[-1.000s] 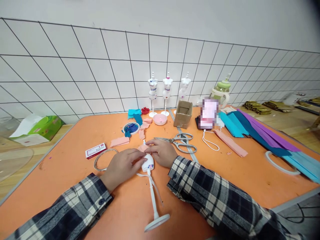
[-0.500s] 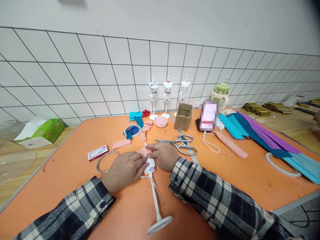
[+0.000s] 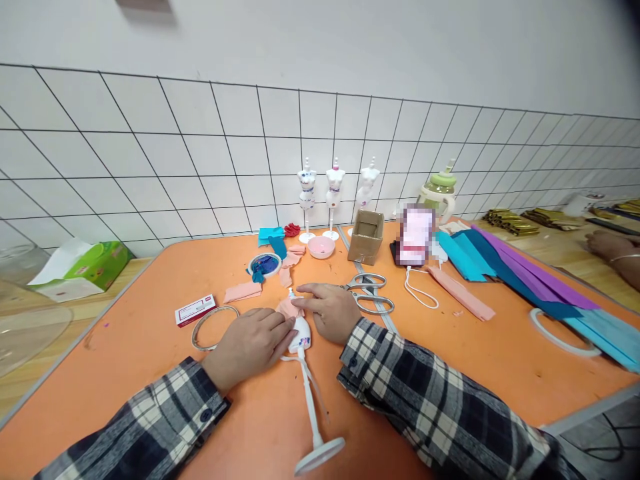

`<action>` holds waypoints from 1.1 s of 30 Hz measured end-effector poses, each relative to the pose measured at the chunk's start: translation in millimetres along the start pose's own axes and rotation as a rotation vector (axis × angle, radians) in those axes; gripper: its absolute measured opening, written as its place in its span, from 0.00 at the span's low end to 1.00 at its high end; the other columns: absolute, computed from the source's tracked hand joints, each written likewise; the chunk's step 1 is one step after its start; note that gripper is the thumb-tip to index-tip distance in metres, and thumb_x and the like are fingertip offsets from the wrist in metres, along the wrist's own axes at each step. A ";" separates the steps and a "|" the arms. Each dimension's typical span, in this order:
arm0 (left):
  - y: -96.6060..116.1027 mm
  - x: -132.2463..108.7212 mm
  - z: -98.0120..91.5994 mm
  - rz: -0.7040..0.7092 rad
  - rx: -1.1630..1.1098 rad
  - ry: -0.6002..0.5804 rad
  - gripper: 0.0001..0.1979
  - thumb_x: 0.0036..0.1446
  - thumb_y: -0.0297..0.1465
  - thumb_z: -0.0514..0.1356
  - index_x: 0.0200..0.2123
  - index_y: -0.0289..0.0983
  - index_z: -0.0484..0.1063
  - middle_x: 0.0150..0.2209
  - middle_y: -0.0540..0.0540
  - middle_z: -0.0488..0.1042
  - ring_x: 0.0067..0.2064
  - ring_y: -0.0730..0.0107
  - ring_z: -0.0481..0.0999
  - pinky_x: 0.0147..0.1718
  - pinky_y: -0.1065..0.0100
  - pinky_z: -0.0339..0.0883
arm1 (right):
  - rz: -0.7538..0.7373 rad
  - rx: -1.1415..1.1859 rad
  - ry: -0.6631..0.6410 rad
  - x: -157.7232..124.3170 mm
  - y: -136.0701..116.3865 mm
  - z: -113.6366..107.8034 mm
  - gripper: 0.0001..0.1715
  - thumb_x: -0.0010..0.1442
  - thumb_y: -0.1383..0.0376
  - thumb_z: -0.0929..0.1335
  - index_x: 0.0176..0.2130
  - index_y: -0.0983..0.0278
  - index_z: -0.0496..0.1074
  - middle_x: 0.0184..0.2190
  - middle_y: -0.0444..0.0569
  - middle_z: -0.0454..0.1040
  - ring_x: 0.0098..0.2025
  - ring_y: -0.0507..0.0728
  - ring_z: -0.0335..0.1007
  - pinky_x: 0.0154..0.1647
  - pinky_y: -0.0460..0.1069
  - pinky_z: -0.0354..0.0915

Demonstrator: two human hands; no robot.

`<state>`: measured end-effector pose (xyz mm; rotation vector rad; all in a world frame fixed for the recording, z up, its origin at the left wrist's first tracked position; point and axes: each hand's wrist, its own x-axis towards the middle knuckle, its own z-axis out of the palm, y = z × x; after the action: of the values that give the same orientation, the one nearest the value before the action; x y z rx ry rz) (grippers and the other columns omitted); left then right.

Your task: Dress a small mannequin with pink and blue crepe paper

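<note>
A small white mannequin point(image 3: 301, 335) lies on the orange table, its stem and round base pointing towards me. Peach crepe paper point(image 3: 289, 307) covers its upper chest. My left hand point(image 3: 253, 343) is closed at the mannequin's left side, fingers together with the tips on the torso and the paper's lower edge. From the right, my right hand point(image 3: 331, 313) reaches over the shoulder with its fingers stretched out and slightly apart, the tips at the paper. A thin pale strip trails beside the stem. Metal scissors point(image 3: 370, 303) lie just beyond my right hand.
Three upright mannequins point(image 3: 335, 187), a pink bowl point(image 3: 321, 247) and a cardboard box point(image 3: 367, 238) stand at the back. Tape rings point(image 3: 195, 337), a small red-and-white box point(image 3: 195, 311) and peach scraps point(image 3: 243, 292) lie left. A phone point(image 3: 417, 233) and coloured paper point(image 3: 530, 273) are right. Another person's hand point(image 3: 610, 245) shows far right.
My right fingers have lifted and spread a little at the paper. My left hand has barely moved. More of the other person's hand shows at the far right.
</note>
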<state>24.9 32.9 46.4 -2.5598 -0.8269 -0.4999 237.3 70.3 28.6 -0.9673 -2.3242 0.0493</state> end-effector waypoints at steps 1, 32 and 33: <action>0.0 0.0 0.1 0.001 0.002 -0.001 0.12 0.66 0.32 0.54 0.35 0.37 0.76 0.27 0.47 0.75 0.30 0.67 0.74 0.30 0.65 0.65 | -0.007 -0.010 -0.029 0.3 -0.4 0.8 0.20 0.60 0.71 0.64 0.45 0.56 0.80 0.57 0.45 0.73 0.53 0.58 0.71 0.54 0.54 0.65; -27.0 -8.1 19.4 -0.912 -0.742 0.256 0.21 0.66 0.45 0.51 0.54 0.39 0.63 0.44 0.42 0.73 0.48 0.59 0.74 0.48 0.55 0.69 | 0.571 0.066 -0.540 5.1 -37.9 -7.8 0.30 0.49 0.39 0.70 0.24 0.63 0.76 0.27 0.58 0.78 0.34 0.66 0.77 0.30 0.53 0.64; -27.8 -8.2 21.1 -0.935 -0.786 0.265 0.22 0.65 0.47 0.52 0.55 0.39 0.63 0.45 0.42 0.73 0.49 0.58 0.74 0.49 0.54 0.68 | 0.606 0.115 -0.494 4.8 -35.3 -4.5 0.28 0.49 0.41 0.70 0.23 0.63 0.75 0.25 0.56 0.78 0.32 0.64 0.76 0.28 0.52 0.63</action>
<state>5.9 59.7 32.0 -2.4363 -2.0157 -1.6699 214.9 46.8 43.9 -1.7129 -2.3112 0.7295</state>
